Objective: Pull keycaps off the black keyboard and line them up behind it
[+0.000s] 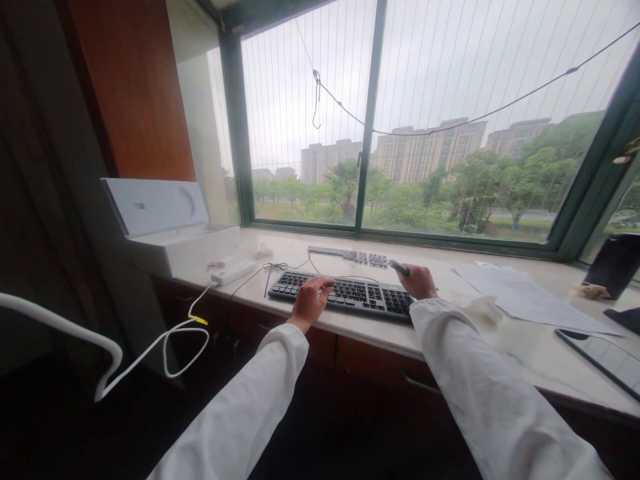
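left hand (pixel 311 299) fingers curled, resting on keyboard (pixel 350 293) | right hand (pixel 419 281) clenched round dark pen-like tool (pixel 399 268) | keyboard likely light, stiff, slides on desk (pixel 500 333); grip by end edges, not keys

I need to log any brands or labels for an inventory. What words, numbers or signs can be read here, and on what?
None can be read.
Keyboard under the left hand: key legends too small.
Papers: print too faint.
White box: no readable marking.
Dark tool in the right hand: no visible label.
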Demonstrator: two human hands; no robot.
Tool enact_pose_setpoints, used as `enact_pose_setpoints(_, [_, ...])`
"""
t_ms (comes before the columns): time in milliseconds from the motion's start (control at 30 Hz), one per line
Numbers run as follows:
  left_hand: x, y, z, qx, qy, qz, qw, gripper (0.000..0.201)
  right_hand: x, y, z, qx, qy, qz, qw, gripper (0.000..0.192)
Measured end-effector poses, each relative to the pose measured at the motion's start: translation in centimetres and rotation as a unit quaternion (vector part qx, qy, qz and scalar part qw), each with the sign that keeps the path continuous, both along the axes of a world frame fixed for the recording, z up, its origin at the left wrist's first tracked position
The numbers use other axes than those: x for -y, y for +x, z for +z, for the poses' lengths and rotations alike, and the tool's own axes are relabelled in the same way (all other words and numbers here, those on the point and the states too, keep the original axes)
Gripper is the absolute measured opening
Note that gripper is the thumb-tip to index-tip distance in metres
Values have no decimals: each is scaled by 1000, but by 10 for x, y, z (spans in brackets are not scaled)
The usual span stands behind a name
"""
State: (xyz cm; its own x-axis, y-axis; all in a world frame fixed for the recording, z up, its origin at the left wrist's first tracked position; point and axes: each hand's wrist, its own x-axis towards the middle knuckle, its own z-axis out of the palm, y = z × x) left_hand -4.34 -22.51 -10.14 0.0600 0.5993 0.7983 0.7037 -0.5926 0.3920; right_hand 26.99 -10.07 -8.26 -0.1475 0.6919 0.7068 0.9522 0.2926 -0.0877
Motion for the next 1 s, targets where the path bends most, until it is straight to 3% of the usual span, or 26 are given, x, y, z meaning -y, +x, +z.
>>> enact_pose_setpoints(267, [-4,1,-4,20,-23,83,996,13,8,-4,-2,-9,-29,-23,999,30])
enact_pose_setpoints(633, [-1,1,-2,35,-40,37,998,14,8,-6,-4,-11,-33,-32,999,29])
enact_pose_setpoints(1000, [3,0,1,32,-35,13,999,12,3,-2,-8,-35,-30,-19,999,39])
